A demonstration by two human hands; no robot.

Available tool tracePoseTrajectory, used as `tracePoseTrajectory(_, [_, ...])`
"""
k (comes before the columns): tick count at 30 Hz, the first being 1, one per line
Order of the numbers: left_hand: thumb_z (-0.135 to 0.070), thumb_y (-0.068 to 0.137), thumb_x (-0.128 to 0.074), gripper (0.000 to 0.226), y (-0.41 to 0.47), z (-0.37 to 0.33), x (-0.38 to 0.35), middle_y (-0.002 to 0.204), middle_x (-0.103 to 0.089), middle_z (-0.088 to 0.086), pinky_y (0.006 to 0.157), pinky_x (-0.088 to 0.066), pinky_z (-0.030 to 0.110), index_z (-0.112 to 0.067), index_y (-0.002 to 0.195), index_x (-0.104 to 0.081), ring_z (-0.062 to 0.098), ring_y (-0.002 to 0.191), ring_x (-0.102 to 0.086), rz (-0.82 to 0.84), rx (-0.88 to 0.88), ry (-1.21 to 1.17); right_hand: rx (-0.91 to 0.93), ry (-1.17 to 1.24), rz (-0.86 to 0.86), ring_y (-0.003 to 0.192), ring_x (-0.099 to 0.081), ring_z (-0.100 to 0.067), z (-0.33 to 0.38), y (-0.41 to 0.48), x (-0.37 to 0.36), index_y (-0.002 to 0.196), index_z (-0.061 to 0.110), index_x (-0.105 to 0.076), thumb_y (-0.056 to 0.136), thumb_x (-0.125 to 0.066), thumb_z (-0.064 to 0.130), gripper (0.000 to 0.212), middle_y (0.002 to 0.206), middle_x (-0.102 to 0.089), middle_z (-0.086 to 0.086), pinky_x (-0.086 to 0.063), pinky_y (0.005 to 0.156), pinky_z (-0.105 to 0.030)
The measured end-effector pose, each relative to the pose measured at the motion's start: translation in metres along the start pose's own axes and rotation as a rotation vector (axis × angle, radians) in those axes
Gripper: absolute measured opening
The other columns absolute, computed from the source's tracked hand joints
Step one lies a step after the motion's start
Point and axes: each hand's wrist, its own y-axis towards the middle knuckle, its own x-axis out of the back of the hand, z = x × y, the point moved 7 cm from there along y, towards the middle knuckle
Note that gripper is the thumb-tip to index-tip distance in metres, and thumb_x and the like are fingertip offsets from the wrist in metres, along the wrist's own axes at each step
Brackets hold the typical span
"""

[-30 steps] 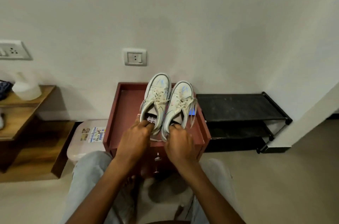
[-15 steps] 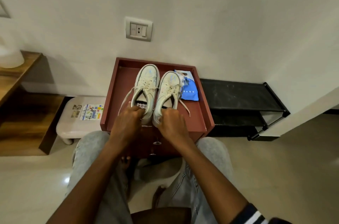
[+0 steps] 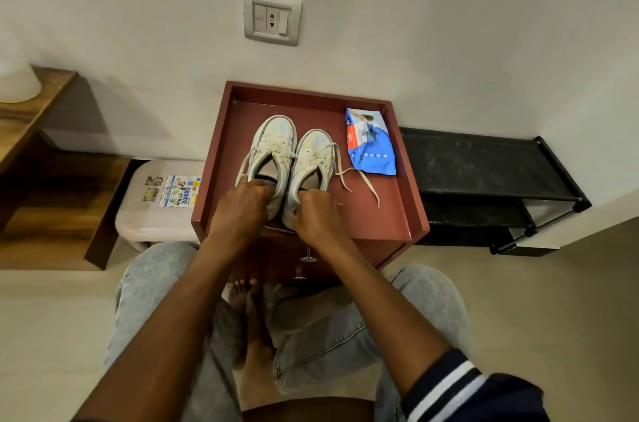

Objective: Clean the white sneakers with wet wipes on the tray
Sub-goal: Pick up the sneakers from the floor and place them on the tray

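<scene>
Two white sneakers stand side by side, toes toward the wall, on the dark red tray point(image 3: 387, 214). Blue marks show on both toe caps. My left hand point(image 3: 242, 210) grips the heel of the left sneaker point(image 3: 273, 144), fingers hooked inside its opening. My right hand point(image 3: 316, 214) grips the heel of the right sneaker point(image 3: 313, 155) the same way. Loose laces trail to the right across the tray. A blue pack of wet wipes point(image 3: 370, 144) lies flat at the tray's back right, apart from the shoes.
The tray tops a red cabinet against the wall, below a wall socket point(image 3: 271, 18). A black shoe rack point(image 3: 484, 162) stands to the right, a white plastic stool point(image 3: 155, 203) and a wooden shelf point(image 3: 34, 131) to the left. My knees and bare feet are below.
Both hands have set the sneakers down lower and nearer the tray's front while holding their heels. The view has tilted down, and the wet wipes pack now shows in full.
</scene>
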Motion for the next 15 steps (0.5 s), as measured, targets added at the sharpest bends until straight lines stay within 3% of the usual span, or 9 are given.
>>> tracePoseTrajectory(6, [-0.005, 0.085, -0.056, 0.026, 0.006, 0.005, -0.012, 0.1, -0.067, 0.011, 0.065, -0.047, 0.038, -0.012, 0.105, -0.072, 0.038, 0.091, -0.065, 0.06, 0.022, -0.037, 0.007, 0.002, -0.01, 0.091, -0.064, -0.039, -0.002, 0.012, -0.013, 0.092, 0.006, -0.066, 0.085, -0.064, 0.018, 0.014, 0.099, -0.065, -0.017, -0.048, 0.07, -0.038])
tracePoseTrajectory(9, [-0.002, 0.082, -0.059, 0.031, 0.017, 0.007, -0.013, 0.106, -0.07, 0.011, 0.072, -0.055, 0.042, -0.012, 0.107, -0.073, 0.039, 0.096, -0.066, 0.046, 0.029, -0.087, 0.029, -0.021, -0.025, 0.093, -0.063, -0.038, -0.005, 0.02, -0.012, 0.096, 0.008, -0.064, 0.087, -0.062, 0.02, 0.015, 0.103, -0.063, -0.015, -0.048, 0.071, -0.038])
tracePoseTrajectory(15, [-0.004, 0.081, -0.059, 0.029, 0.027, 0.003, -0.016, 0.106, -0.069, 0.015, 0.074, -0.052, 0.041, -0.008, 0.106, -0.072, 0.041, 0.099, -0.062, 0.072, 0.05, -0.094, 0.005, -0.022, -0.044, 0.099, -0.06, -0.038, -0.011, 0.024, -0.018, 0.107, 0.007, -0.059, 0.089, -0.061, 0.018, 0.02, 0.117, -0.054, -0.015, -0.046, 0.073, -0.04])
